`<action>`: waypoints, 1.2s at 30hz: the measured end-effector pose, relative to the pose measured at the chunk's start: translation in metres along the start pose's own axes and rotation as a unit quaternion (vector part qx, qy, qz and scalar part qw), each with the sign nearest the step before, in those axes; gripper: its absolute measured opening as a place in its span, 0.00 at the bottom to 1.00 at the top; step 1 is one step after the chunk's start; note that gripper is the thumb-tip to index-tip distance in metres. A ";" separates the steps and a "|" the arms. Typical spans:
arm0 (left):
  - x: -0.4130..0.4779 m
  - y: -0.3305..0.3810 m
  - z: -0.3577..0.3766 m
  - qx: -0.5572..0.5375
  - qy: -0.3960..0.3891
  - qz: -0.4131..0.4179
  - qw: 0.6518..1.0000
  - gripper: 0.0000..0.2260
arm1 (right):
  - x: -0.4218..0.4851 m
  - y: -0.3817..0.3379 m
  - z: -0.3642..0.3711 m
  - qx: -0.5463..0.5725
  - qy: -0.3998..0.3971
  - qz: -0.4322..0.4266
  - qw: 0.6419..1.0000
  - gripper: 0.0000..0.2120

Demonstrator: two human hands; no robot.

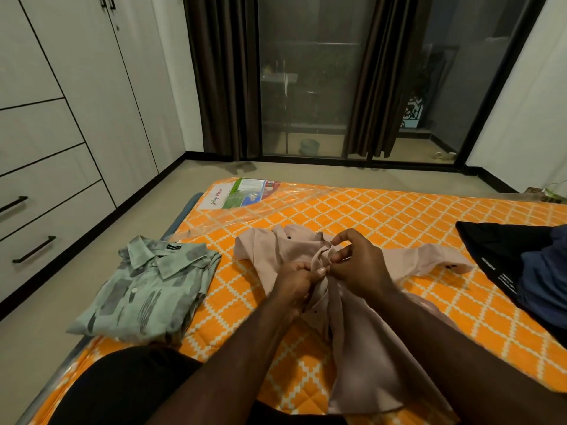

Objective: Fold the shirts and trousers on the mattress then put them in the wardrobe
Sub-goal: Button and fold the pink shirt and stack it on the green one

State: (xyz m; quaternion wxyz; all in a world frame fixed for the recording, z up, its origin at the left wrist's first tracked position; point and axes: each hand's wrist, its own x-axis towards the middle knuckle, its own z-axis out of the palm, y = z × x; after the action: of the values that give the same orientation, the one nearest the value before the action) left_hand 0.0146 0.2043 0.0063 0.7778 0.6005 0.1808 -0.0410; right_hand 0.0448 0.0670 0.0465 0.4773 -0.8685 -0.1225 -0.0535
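On mattress [399, 216], shirt [365, 363] lengthwise, collar [317, 259] away

folded shirt [147, 289] left of open shirt [352, 302], both on mattress [383, 216]

Mattress [383, 216], green shirt [144, 289], pink shirt [359, 357], dark garments [503, 253]

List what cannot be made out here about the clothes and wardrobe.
Head view, pink shirt: the left hand and right hand pinch its front and cover it; buttoned or not is hidden.
Head view, dark clothes: cut off by the right edge; garment kind unclear.
Head view, green shirt: its collar label is too small to read.
Head view, wardrobe: cut by the left edge.
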 end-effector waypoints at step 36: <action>0.004 -0.002 -0.018 -0.133 -0.126 -0.029 0.983 0.21 | 0.007 0.007 -0.016 0.341 -0.232 0.157 0.897 0.10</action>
State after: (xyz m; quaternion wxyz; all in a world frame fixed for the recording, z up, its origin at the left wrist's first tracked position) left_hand 0.0136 0.2217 -0.0008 0.8660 0.4760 0.1026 -0.1139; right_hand 0.0542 0.0508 0.0507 0.7044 -0.6481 -0.1026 0.2707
